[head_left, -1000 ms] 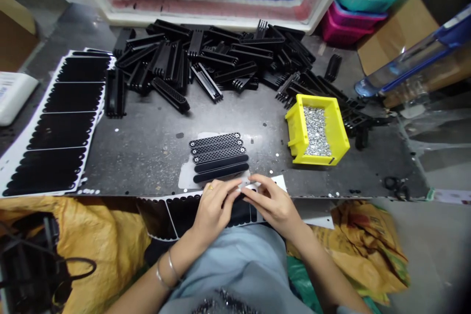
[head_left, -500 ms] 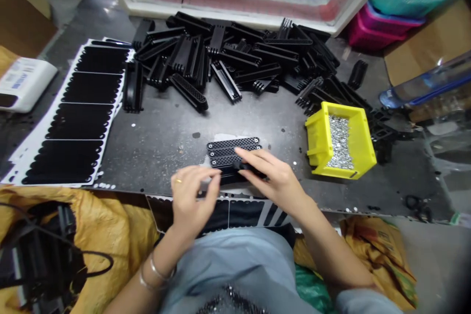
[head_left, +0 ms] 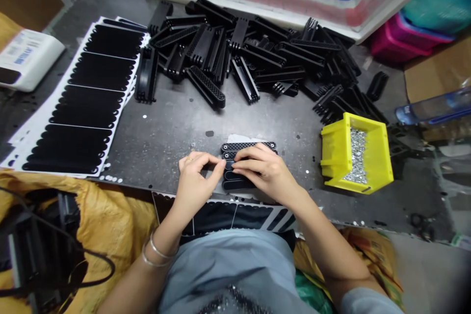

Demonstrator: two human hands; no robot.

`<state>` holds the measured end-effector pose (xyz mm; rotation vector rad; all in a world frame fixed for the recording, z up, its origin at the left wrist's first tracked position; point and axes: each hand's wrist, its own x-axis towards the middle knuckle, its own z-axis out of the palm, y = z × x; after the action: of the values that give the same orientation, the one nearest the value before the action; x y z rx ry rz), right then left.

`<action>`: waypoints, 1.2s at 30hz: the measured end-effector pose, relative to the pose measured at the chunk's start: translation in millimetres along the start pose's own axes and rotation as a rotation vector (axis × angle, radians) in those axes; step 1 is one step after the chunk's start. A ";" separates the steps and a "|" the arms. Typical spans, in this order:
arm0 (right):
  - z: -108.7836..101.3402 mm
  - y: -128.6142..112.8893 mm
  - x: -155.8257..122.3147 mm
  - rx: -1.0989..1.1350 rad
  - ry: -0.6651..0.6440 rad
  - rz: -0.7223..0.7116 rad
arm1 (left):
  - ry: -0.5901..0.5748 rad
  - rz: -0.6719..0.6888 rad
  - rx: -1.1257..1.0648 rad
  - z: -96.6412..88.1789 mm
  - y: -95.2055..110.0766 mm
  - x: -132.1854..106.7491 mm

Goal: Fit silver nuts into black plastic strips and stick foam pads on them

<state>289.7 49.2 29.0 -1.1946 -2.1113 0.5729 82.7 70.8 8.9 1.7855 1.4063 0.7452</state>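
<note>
The row of black grille strips (head_left: 248, 146) lies near the front edge of the tabletop (head_left: 165, 127), about midway along it, and both my hands are on it. My right hand (head_left: 264, 171) lies across the strips, fingers (head_left: 247, 156) pressed together and stretched flat over the middle ones; only the topmost and the lowest show. My left hand (head_left: 194, 176) is at their left ends, thumb and fingertips (head_left: 217, 163) pinched together; I cannot tell what they pinch. The yellow bin (head_left: 333, 154) stands to my right.
</note>
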 end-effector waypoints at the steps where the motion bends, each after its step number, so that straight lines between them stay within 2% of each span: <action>1: 0.5 -0.1 -0.9 -0.016 0.002 -0.004 | -0.007 -0.005 -0.003 0.4 -0.5 1.6; 5: -11.6 1.3 -13.9 -0.042 0.033 0.061 | -0.015 -0.013 0.000 1.7 -3.2 4.9; 9: -38.6 9.3 -36.3 0.077 0.113 0.355 | -0.012 0.003 0.000 2.0 -6.2 5.0; 12: -47.1 17.6 -46.7 0.166 0.151 0.450 | 0.002 0.024 0.015 1.5 -8.0 5.4; 16: -43.0 23.6 -51.0 0.197 0.206 0.413 | 0.002 0.035 0.006 0.2 -8.9 6.2; 22: -40.1 26.6 -53.2 0.191 0.169 0.347 | -0.006 0.029 0.009 0.2 -8.4 8.3; 24: -38.5 25.7 -54.6 0.100 0.194 0.310 | -0.008 0.037 0.017 -1.7 -7.7 9.2; 28: -33.2 12.8 -65.2 -0.229 0.281 0.283 | -0.038 0.082 0.065 -13.6 -3.5 0.9; 32: -18.2 -9.0 -73.9 -0.416 0.187 0.248 | -0.031 0.125 0.159 -20.2 0.6 -22.8; 36: 9.3 -28.6 -51.2 -0.375 0.084 0.208 | -0.043 0.163 0.191 -12.7 -3.3 -37.2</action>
<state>286.0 -9.9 24.7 -1.6293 -2.0936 0.2123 62.0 37.6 13.3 2.0713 1.3530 0.6690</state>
